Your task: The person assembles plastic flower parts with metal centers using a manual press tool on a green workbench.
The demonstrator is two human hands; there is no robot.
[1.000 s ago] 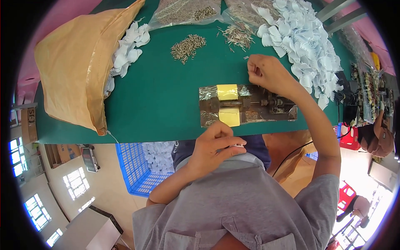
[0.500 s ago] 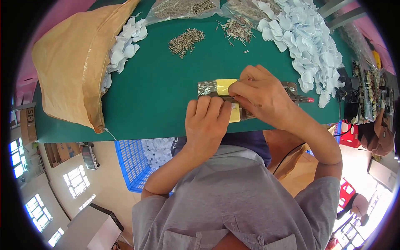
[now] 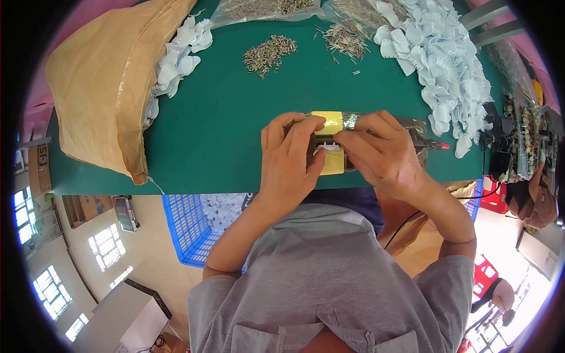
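A low fixture point(image 3: 419, 126), wrapped in clear film with yellow patches, lies near the front edge of the green table point(image 3: 223, 129). On it, between my hands, sits a small white plastic piece point(image 3: 331, 147). My left hand point(image 3: 288, 160) is curled round the fixture's left part, its thumb against the white piece and its index finger bent above. My right hand point(image 3: 385, 152) comes from the other side, thumb and fingertips pinched together at the white piece's upper edge. Whatever lies between those fingertips is too small to make out.
Small metal springs point(image 3: 269, 56) and thin metal pins point(image 3: 346, 41) lie heaped at the back. White toothed plastic pieces point(image 3: 450, 76) pile up at right. A tan sack point(image 3: 97, 88) spills similar pieces at left. Below the table edge stands a blue basket point(image 3: 182, 229).
My left hand has turned, its thumb and index finger parting to show the white piece. My right hand has shifted slightly right and lower, still pinched.
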